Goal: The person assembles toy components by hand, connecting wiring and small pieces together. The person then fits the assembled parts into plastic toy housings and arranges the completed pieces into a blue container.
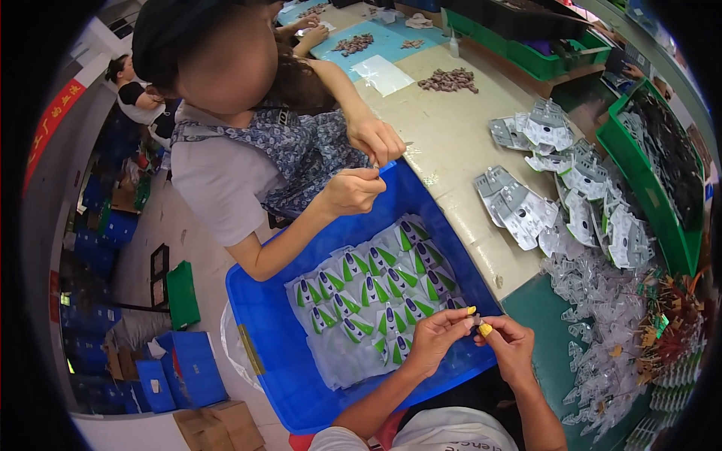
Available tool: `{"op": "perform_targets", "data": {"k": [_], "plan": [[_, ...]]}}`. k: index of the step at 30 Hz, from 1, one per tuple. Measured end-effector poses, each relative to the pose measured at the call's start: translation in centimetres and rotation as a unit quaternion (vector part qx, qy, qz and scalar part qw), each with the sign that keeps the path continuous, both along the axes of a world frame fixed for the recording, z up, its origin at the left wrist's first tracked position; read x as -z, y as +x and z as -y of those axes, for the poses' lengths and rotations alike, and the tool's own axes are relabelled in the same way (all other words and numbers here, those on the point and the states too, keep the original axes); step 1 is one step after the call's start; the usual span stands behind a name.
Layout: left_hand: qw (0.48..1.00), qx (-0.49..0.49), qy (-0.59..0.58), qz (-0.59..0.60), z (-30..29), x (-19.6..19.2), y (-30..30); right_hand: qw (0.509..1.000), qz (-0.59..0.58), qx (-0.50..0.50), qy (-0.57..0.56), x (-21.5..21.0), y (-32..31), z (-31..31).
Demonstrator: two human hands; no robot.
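My left hand (436, 340) and my right hand (509, 347) meet over the near right corner of a blue plastic bin (263, 376). Both are closed in a pinch on one small grey-brown part (476, 321), partly hidden by the fingers. Yellow covers (486, 329) wrap some fingertips. Below my hands, inside the bin, lie rows of green, white and purple wing-shaped pieces (372, 289) on clear plastic wrapping (342, 363).
Across the bin, a co-worker's hands (350, 192) pinch something small. On the right table (429, 128) lie a heap of small brownish parts (449, 80), grey-silver molded shells (519, 207), clear plastic parts (579, 316) and a green tray (654, 192) of dark pieces.
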State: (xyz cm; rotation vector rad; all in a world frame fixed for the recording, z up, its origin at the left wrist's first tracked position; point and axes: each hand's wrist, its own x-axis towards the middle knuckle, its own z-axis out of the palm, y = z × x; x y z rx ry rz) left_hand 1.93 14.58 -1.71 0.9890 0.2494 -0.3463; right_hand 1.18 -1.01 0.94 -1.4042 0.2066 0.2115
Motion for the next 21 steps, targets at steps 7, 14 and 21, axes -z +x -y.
{"op": "perform_targets", "data": {"k": [7, 14, 21], "plan": [[1.000, 0.009, -0.004, -0.010, -0.05, 0.03, -0.01, 1.000, 0.005, 0.011, -0.012, -0.02, 0.03, -0.17], [1.000, 0.008, -0.012, -0.023, -0.61, 0.51, -0.32, 1.000, -0.001, -0.001, -0.007, 0.20, 0.06, -0.44], [1.000, -0.006, -0.024, -0.016, -0.86, 0.81, -0.91, 1.000, -0.006, -0.008, -0.014, 0.38, -0.30, -0.68]]}}
